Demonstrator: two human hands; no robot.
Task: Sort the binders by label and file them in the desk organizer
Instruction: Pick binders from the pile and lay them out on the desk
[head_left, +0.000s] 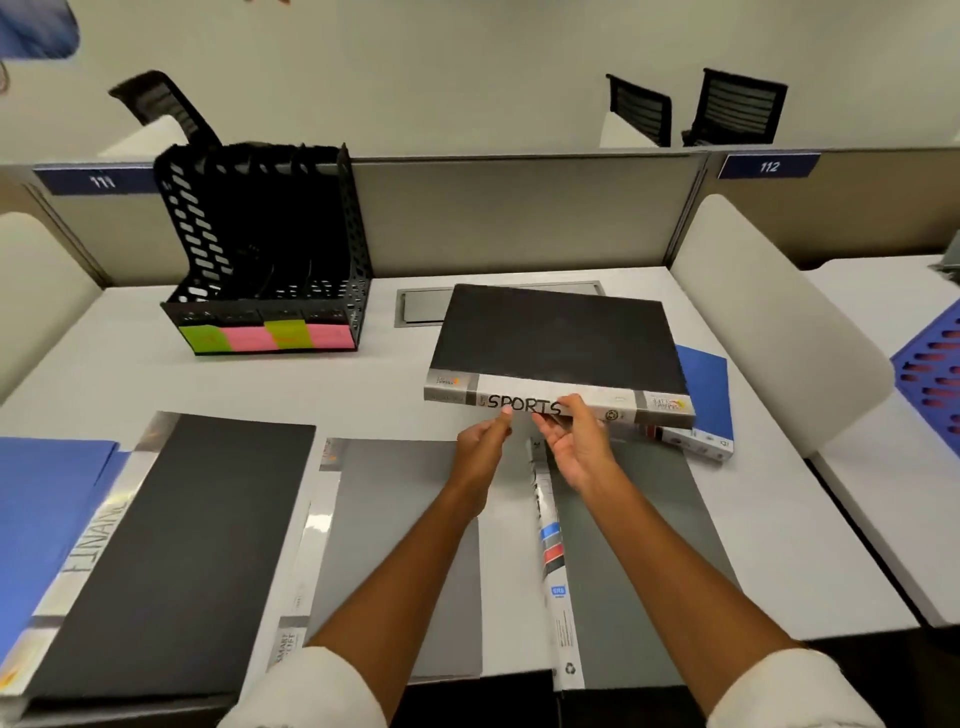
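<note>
A black binder (558, 338) with SPORTS on its spine is tilted up above the desk at centre right. My left hand (480, 447) and my right hand (569, 441) both grip its spine edge from below. Under it lies a blue binder (706, 379). A black binder (171, 540) labelled FINANCE lies at the front left, partly over another blue binder (47, 504). Two grey binders (395, 545) (628, 545) lie flat beneath my forearms. The black mesh desk organizer (270, 249), with green and pink sticky labels on its front, stands empty at the back left.
A grey partition (519, 218) runs behind the desk, with a white divider panel (769, 322) on the right. A metal cable hatch (421, 306) is set into the desk behind the raised binder. A blue tray (935, 369) sits at the far right. Office chairs stand beyond the partition.
</note>
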